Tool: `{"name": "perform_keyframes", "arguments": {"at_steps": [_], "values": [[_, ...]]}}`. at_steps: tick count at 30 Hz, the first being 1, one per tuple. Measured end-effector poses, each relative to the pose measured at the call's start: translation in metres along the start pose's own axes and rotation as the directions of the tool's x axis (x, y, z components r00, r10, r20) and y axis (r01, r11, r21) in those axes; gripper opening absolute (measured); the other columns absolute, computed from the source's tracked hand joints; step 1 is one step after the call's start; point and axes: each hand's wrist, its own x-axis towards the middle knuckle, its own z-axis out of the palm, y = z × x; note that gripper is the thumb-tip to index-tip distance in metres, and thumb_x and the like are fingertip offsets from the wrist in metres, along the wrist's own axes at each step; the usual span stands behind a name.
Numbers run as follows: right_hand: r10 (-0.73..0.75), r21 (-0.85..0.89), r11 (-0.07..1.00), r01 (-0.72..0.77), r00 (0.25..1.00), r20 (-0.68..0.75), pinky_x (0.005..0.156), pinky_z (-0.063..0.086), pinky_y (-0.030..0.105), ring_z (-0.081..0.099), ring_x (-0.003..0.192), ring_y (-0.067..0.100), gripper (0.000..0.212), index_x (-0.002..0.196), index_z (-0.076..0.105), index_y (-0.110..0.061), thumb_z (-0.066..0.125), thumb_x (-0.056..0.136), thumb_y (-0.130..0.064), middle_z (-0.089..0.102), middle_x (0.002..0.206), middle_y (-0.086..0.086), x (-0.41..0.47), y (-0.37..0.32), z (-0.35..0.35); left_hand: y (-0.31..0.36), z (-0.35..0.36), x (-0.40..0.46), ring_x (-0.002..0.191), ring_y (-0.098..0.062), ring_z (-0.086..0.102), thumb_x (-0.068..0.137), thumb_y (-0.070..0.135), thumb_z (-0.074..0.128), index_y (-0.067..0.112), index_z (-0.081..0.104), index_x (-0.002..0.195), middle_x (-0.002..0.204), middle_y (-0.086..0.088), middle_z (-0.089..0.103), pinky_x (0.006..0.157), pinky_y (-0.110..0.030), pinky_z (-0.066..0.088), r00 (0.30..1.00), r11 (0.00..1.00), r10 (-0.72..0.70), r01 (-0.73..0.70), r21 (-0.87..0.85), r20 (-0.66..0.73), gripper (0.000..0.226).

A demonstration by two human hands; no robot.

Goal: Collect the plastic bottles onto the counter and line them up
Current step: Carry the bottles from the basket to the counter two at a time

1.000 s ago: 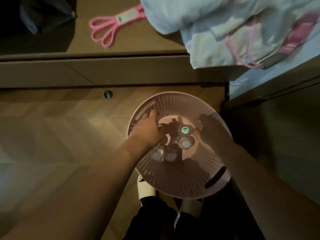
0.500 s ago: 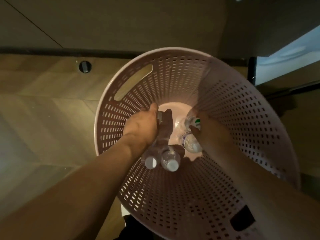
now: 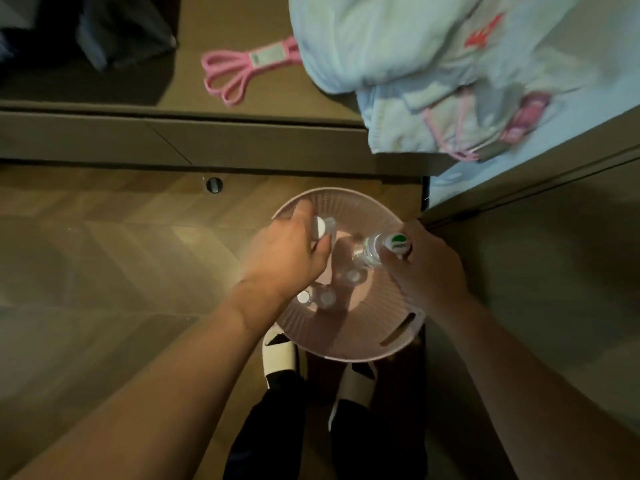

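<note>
A pink perforated basket (image 3: 360,337) stands on the wooden floor in front of my feet. My left hand (image 3: 287,254) grips a clear plastic bottle with a white cap (image 3: 320,230) above the basket's left side. My right hand (image 3: 429,268) holds a clear bottle with a green-and-white cap (image 3: 384,245) by its neck over the right side. Three more white-capped bottles (image 3: 327,297) stand upright at the basket's bottom. The brown counter (image 3: 270,91) runs across the top of the view.
On the counter lie a pink looped cord with a tag (image 3: 239,67), a heap of pale cloth (image 3: 450,71) at the right and a dark bag (image 3: 114,32) at the left. A round metal doorstop (image 3: 214,185) sits on the floor. A cabinet wall (image 3: 540,271) rises at the right.
Both hands have come up out of the basket's bottom, each with a bottle. The view has pulled back from inside the basket, and the counter is in sight again.
</note>
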Motion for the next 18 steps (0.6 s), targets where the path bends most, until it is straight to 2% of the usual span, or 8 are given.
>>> {"name": "perform_keyframes", "arguments": {"at_steps": [3, 6, 7, 9, 11, 15, 18], "values": [[0.009, 0.026, 1.0, -0.007, 0.996, -0.089, 0.055, 0.035, 0.019, 0.061, 0.076, 0.014, 0.031, 0.107, 0.057, -0.021, 0.065, 0.087, -0.043, 0.063, 0.087, -0.004, -0.041, -0.044, -0.081, 0.046, -0.08, -0.033, 0.079, -0.033, 0.065, 0.09, 0.043, 0.056, 0.016, 0.052, 0.109, 0.087, -0.007, 0.069, 0.065, -0.041, 0.053, 0.995, 0.999, -0.005, 0.0, -0.049, -0.101, 0.033], [-0.009, 0.121, 0.992, 0.033, 0.981, -0.196, 0.049, 0.039, 0.018, 0.059, 0.062, 0.007, 0.022, 0.089, 0.054, -0.027, 0.071, 0.083, -0.04, 0.059, 0.069, -0.009, -0.09, -0.089, -0.155, 0.088, -0.153, -0.069, 0.073, -0.031, 0.065, 0.088, 0.045, 0.059, 0.016, 0.054, 0.101, 0.079, -0.004, 0.067, 0.061, -0.04, 0.052, 0.973, 0.994, -0.013, -0.011, -0.105, -0.23, 0.032], [-0.015, 0.142, 0.989, 0.046, 0.977, -0.213, 0.049, 0.043, 0.02, 0.058, 0.061, 0.006, 0.025, 0.087, 0.053, -0.027, 0.072, 0.082, -0.041, 0.059, 0.067, -0.009, -0.106, -0.103, -0.174, 0.099, -0.174, -0.082, 0.072, -0.03, 0.064, 0.087, 0.044, 0.06, 0.016, 0.055, 0.098, 0.078, -0.003, 0.066, 0.059, -0.038, 0.051, 0.962, 0.992, -0.02, -0.014, -0.124, -0.271, 0.031], [-0.031, 0.144, 0.988, 0.063, 0.976, -0.217, 0.055, 0.05, 0.029, 0.061, 0.064, 0.014, 0.029, 0.087, 0.054, -0.024, 0.073, 0.08, -0.045, 0.062, 0.069, -0.005, -0.133, -0.13, -0.21, 0.118, -0.214, -0.109, 0.069, -0.026, 0.063, 0.086, 0.044, 0.062, 0.017, 0.055, 0.093, 0.077, -0.001, 0.066, 0.058, -0.037, 0.051, 0.933, 0.986, -0.062, 0.002, -0.168, -0.355, 0.029], [-0.071, 0.174, 0.978, 0.112, 0.97, -0.231, 0.056, 0.051, 0.032, 0.062, 0.066, 0.017, 0.029, 0.085, 0.055, -0.023, 0.073, 0.079, -0.044, 0.063, 0.07, -0.003, -0.154, -0.151, -0.236, 0.129, -0.246, -0.136, 0.067, -0.022, 0.063, 0.084, 0.042, 0.064, 0.017, 0.055, 0.089, 0.073, 0.002, 0.065, 0.058, -0.037, 0.051, 0.902, 0.977, -0.107, 0.018, -0.212, -0.417, 0.028], [-0.123, 0.233, 0.955, 0.183, 0.96, -0.251, 0.055, 0.045, 0.025, 0.062, 0.07, 0.014, 0.024, 0.088, 0.059, -0.023, 0.073, 0.081, -0.042, 0.065, 0.076, -0.005, -0.175, -0.184, -0.264, 0.134, -0.294, -0.18, 0.071, -0.02, 0.063, 0.083, 0.041, 0.067, 0.019, 0.061, 0.093, 0.076, 0.004, 0.066, 0.062, -0.039, 0.053, 0.844, 0.962, -0.179, 0.042, -0.269, -0.506, 0.025], [-0.191, 0.257, 0.934, 0.248, 0.955, -0.227, 0.062, 0.051, 0.032, 0.063, 0.075, 0.015, 0.026, 0.09, 0.059, -0.024, 0.071, 0.082, -0.047, 0.065, 0.079, -0.007, -0.176, -0.214, -0.264, 0.123, -0.322, -0.206, 0.074, -0.019, 0.064, 0.083, 0.041, 0.067, 0.018, 0.063, 0.097, 0.081, 0.003, 0.068, 0.066, -0.04, 0.055, 0.812, 0.967, -0.189, 0.055, -0.251, -0.552, 0.027]]}}
